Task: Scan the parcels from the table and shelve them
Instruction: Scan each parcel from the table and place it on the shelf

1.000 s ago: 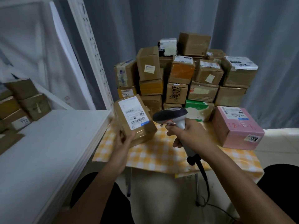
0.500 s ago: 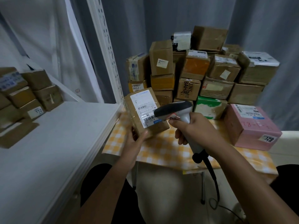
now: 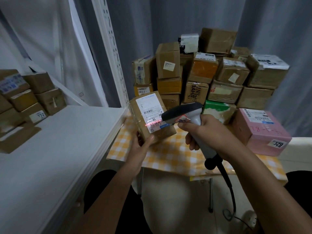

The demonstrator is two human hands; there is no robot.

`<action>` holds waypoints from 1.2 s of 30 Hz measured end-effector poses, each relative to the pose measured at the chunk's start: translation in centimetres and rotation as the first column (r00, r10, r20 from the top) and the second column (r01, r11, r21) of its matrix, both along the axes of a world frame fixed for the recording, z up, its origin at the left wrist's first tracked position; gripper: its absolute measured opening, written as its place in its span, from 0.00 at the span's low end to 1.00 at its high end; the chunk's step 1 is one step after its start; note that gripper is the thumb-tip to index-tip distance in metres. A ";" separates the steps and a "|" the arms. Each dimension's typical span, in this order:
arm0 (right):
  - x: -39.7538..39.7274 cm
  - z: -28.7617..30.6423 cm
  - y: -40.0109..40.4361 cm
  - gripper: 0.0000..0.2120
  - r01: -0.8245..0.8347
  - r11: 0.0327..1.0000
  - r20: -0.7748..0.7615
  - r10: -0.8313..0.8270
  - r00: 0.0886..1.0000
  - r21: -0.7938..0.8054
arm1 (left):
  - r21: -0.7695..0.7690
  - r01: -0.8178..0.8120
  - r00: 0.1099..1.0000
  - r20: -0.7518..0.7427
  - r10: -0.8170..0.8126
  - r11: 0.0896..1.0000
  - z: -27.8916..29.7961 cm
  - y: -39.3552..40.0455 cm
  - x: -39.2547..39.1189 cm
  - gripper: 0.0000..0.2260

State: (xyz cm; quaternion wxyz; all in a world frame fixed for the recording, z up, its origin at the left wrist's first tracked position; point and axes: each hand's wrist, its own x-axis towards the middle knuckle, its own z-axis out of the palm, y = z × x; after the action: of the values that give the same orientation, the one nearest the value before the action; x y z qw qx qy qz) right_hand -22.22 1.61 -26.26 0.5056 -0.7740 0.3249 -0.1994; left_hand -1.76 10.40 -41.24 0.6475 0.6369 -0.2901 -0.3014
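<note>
"772" on shelf box tag [image 3: 39, 114], "3-5302" – yellow box label [image 3: 143, 90], "BAHR" – brown box [image 3: 195, 93]

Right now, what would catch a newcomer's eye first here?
The red scan line glowing across the label of the brown parcel, held up by the left hand at centre. The right hand aims a grey scanner at it. Behind, stacked boxes crowd the checked table.

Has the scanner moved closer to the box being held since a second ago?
Yes. The scanner has closed in leftward on the held parcel; its nose now overlaps the label, with a red line across the barcode.
</note>
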 end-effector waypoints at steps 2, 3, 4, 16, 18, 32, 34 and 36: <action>-0.2 0.1 0.0 0.11 -0.006 1.000 -0.009 0.006 1.000 -0.002 | -0.007 0.000 1.000 0.002 0.000 1.000 -0.1 0.0 0.1 0.45; -0.2 0.2 0.0 0.11 -0.009 1.000 -0.011 0.009 1.000 -0.002 | -0.010 -0.001 1.000 0.003 0.001 1.000 -0.1 0.0 0.1 0.44; -0.3 0.3 0.0 0.11 -0.010 1.000 -0.014 0.010 1.000 -0.002 | -0.015 0.000 1.000 0.004 0.000 1.000 0.0 0.0 0.0 0.43; -0.5 0.4 0.1 0.12 -0.011 1.000 -0.012 0.011 1.000 -0.017 | -0.011 -0.027 0.999 -0.021 0.027 1.000 -0.1 -0.2 0.1 0.43; -0.2 0.4 0.3 0.12 -0.006 1.000 -0.002 0.006 1.000 -0.013 | -0.012 -0.022 0.999 -0.034 0.022 1.000 -0.1 -0.2 0.1 0.47; 7.2 -0.5 1.0 0.09 -0.105 0.994 0.089 0.107 0.990 -0.023 | -0.016 -0.430 0.901 -0.066 0.428 0.903 8.4 9.5 9.4 0.43; 8.3 -0.8 1.3 0.09 -0.137 0.990 0.076 0.138 0.988 -0.015 | 0.071 -0.529 0.847 -0.021 0.531 0.846 9.2 11.5 12.8 0.41; 9.1 -1.1 1.6 0.08 -0.166 0.986 0.072 0.166 0.984 -0.005 | 0.269 -0.620 0.782 0.133 0.609 0.738 9.4 12.9 15.8 0.39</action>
State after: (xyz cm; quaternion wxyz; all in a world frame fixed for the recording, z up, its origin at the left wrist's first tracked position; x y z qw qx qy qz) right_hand -13.13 3.24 -27.37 0.5321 -0.7905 0.2409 -0.1842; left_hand 14.04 23.28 -31.88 0.6015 0.7922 -0.0269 -0.0996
